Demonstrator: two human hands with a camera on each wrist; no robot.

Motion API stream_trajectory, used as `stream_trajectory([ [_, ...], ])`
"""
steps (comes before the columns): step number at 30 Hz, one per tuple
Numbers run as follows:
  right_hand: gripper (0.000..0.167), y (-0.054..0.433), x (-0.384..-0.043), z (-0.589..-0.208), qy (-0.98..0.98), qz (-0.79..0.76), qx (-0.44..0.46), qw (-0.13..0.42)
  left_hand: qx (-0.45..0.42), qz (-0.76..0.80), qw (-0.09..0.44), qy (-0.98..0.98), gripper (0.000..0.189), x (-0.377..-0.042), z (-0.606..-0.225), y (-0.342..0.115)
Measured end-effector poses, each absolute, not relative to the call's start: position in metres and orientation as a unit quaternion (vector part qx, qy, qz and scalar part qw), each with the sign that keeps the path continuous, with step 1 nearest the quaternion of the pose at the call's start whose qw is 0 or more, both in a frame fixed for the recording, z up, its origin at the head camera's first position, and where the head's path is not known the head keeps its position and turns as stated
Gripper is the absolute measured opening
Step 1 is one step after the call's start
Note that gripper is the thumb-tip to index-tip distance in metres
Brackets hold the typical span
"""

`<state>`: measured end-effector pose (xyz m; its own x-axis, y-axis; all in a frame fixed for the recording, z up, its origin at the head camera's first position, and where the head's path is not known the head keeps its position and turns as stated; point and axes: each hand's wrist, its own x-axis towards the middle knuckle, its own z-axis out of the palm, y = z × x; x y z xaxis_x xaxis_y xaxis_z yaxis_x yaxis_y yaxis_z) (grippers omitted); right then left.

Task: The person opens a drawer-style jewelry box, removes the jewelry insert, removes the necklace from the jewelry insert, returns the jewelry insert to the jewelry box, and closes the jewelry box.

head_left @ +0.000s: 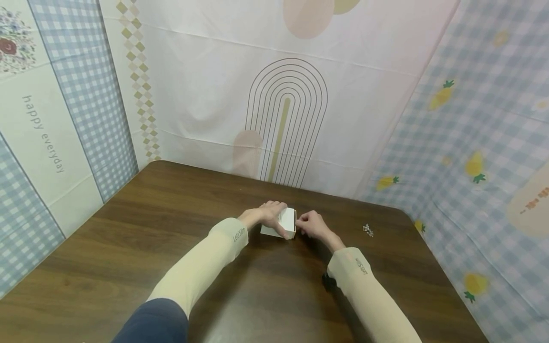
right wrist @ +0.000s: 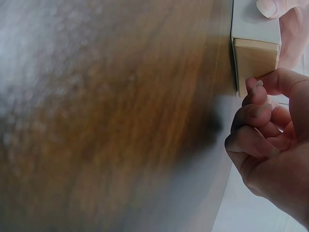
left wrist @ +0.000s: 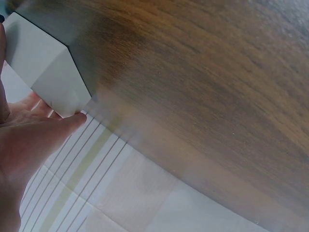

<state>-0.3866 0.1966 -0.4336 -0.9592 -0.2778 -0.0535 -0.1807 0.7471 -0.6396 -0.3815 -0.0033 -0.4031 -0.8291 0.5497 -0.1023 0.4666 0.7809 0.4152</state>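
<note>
A small white box (head_left: 288,219) lies on the table toward its far side, with a brown cardboard end (right wrist: 255,60) facing right. My left hand (head_left: 271,215) grips the box from above, thumb on the near side and fingers over the far side. In the left wrist view the thumb and fingertips lie along the edges of the white box (left wrist: 41,50). At the brown end, my right hand (head_left: 313,224) pinches the edge between thumb and index finger, its other fingers curled in. The pinched bit itself is mostly hidden by the fingertips.
To the right on the wooden table (head_left: 193,200) lies a small cluster of silvery pieces (head_left: 368,230). Behind the table's far edge hangs a white patterned cloth (head_left: 197,95), and checked cloth (head_left: 454,143) hangs along the right side.
</note>
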Motion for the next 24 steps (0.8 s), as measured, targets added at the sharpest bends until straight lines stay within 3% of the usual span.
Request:
stream_trajectory([
  [24, 0.024, 0.1944, -0.3844, -0.4383, 0.928, -0.345, -0.124, 0.066, 0.263, 0.192, 0.098, 0.94, 0.09, -0.3769, -0.4059, -0.0002],
])
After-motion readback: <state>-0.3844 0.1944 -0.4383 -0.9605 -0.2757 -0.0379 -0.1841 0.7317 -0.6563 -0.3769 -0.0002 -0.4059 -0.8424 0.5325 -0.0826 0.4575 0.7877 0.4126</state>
